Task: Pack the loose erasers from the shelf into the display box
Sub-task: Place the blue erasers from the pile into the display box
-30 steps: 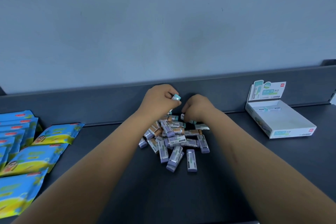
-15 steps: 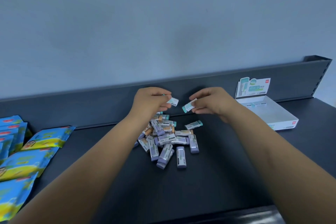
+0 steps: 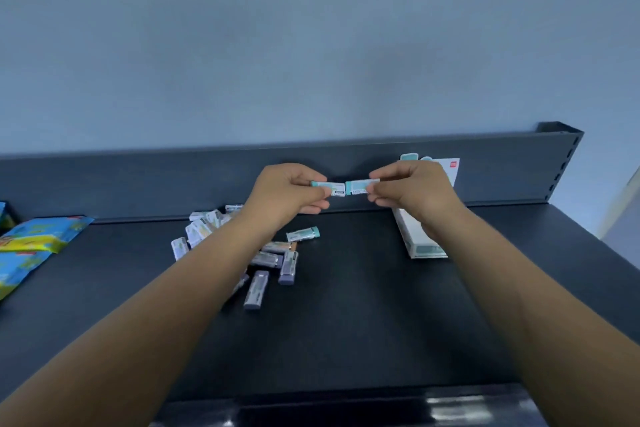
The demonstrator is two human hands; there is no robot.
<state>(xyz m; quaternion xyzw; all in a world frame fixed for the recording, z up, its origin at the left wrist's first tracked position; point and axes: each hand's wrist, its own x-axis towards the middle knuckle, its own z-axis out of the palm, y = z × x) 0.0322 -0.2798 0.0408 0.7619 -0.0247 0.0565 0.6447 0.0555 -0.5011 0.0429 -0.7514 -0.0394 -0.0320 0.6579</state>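
Note:
My left hand pinches a teal-and-white eraser above the shelf. My right hand pinches a second teal eraser; the two erasers meet end to end between the hands. Below and left, a pile of loose erasers in purple, teal and tan sleeves lies on the dark shelf, partly hidden by my left forearm. One teal eraser lies apart at the pile's right. The white display box stands at the right, mostly hidden behind my right hand and forearm, its printed flap upright.
Blue and yellow packets lie at the left end of the dark shelf. A raised back wall runs behind everything. The shelf ends at the right near an upright post. The glossy front edge is at the bottom.
Both hands lifted off the pile, each with a teal eraser, and brought the erasers together end to end. The view shifted right, so the pile and box now sit lower and further left.

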